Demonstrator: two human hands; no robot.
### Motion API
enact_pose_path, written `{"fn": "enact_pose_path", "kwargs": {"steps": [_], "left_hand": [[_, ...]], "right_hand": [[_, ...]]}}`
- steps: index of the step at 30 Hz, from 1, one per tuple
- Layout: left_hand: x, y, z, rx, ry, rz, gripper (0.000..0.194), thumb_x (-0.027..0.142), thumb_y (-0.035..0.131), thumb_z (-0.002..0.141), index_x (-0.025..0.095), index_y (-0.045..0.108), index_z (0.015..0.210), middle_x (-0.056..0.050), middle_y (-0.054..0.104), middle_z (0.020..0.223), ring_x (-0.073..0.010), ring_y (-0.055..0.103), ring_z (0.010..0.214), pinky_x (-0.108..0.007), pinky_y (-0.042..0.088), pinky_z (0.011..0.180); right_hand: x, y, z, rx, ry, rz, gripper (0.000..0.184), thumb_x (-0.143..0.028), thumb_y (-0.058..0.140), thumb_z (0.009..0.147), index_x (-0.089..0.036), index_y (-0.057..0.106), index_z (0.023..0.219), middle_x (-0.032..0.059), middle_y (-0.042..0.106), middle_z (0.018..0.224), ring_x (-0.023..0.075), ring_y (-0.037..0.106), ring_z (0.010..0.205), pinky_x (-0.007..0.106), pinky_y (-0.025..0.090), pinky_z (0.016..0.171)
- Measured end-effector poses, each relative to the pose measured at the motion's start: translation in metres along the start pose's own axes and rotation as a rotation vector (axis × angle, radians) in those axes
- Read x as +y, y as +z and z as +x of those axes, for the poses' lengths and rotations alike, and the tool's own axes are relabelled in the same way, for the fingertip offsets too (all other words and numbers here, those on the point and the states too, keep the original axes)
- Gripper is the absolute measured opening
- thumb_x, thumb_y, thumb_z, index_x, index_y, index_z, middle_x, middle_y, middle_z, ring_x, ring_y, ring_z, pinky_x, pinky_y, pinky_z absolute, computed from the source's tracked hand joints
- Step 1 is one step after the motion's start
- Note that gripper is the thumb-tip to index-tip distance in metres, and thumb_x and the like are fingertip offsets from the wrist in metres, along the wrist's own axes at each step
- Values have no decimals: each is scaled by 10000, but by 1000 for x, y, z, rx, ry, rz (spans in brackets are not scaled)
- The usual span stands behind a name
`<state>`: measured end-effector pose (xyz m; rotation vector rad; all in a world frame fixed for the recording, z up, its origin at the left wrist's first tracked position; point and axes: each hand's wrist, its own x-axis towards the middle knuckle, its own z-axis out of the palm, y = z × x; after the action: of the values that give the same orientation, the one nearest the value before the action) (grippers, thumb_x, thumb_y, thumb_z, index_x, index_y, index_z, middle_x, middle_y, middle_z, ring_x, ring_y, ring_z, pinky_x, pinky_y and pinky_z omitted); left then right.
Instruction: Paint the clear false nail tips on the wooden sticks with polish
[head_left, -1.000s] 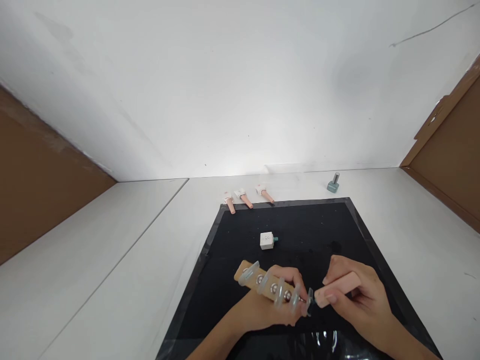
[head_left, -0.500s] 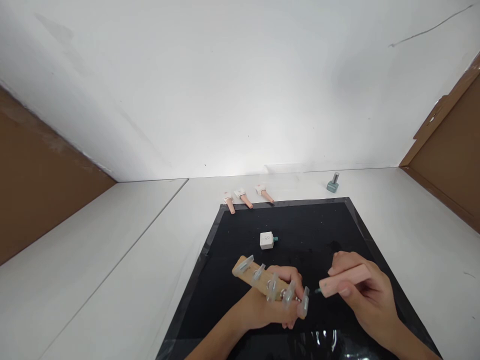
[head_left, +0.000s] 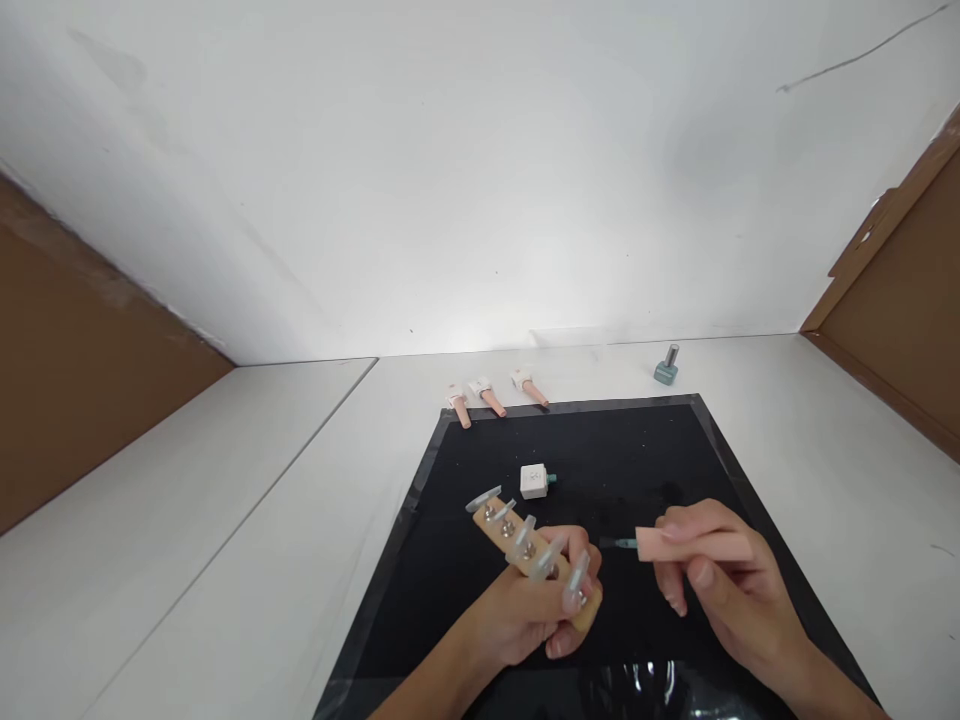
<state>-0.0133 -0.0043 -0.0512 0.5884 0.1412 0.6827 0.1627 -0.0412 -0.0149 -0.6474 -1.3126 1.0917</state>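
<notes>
My left hand is closed round the lower end of a wooden nail-tip stand, which tilts up to the left. Several clear false nails stand along it on small metal pegs. In my right hand is a nail polish brush, held by its pink cap between thumb and fingers. Its teal-coated bristles point left toward the stand, with a gap between them. On the black mat beyond the hands lies a white nail polish bottle on its side, its teal neck uncapped and facing right.
Three white bottles with pink caps lie along the far edge of the black mat. A teal polish bottle stands at the back right. A white wall rises behind, with brown cardboard at the sides.
The stand has turned in my left hand, its pegs now showing, and shifted slightly left. My right hand has levelled the brush and drawn it up, so more of its stem shows.
</notes>
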Motion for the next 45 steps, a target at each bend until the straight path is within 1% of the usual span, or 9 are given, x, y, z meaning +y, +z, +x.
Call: {"fn": "enact_pose_path", "kwargs": {"steps": [3,7,12,21,24,29,36,40,45], "left_hand": [[1,0,0,-23,-1,-52,246,193,800,636,128,563,630,74,430,513,-4,348,332,-84,310,279],[-1,-1,1,-35,-16,-57,288,215,810,623,133,534,601,77,418,484,-6,329,311,-90,298,262],[-1,-4,1,10,-73,-28,342,216,848,560,129,517,572,73,464,500,-9,369,271,-110,304,235],[3,-3,3,88,-140,148,435,310,877,490,128,483,461,50,446,437,-22,377,351,-119,311,309],[2,-5,3,97,-148,176,445,322,880,483,127,482,458,44,454,441,-25,388,356,-124,320,318],[1,-7,2,44,-162,172,440,344,878,484,128,494,496,44,471,464,-31,394,336,-131,298,293],[2,-5,2,29,-145,196,468,354,876,494,127,467,491,53,458,467,-11,369,331,-119,213,290],[1,-7,1,-31,-144,162,421,314,855,545,130,477,522,66,439,457,-14,374,306,-119,157,288],[0,-8,0,-18,-134,175,421,290,862,538,125,475,516,53,478,489,-6,388,337,-101,255,293]], "right_hand": [[0,1,1,-77,58,55,190,-444,571,893,-290,678,920,-18,496,656,121,470,545,216,387,453],[-2,3,2,-85,87,2,273,-471,558,891,-253,675,776,-20,444,666,117,415,551,237,337,485],[-5,5,4,-144,118,-70,263,-484,539,897,-254,666,882,-22,455,637,129,423,555,251,342,517],[-7,10,7,-226,90,-101,297,-501,545,888,-229,658,854,-20,470,617,118,422,536,238,330,501],[-9,12,8,-221,98,-98,318,-513,534,889,-228,660,827,-19,463,616,115,421,524,234,331,489],[-9,13,8,-199,108,-144,315,-514,532,890,-235,665,826,-22,457,597,121,423,519,234,333,485],[-9,11,7,-191,111,-164,304,-506,520,900,-243,660,843,-19,476,611,117,409,521,231,319,480],[-9,10,6,-179,133,-143,315,-512,526,895,-235,669,848,-21,468,610,114,408,530,231,317,490],[-5,8,3,-170,207,-95,330,-527,540,880,-228,678,855,-15,465,649,113,409,533,238,315,498]]}}
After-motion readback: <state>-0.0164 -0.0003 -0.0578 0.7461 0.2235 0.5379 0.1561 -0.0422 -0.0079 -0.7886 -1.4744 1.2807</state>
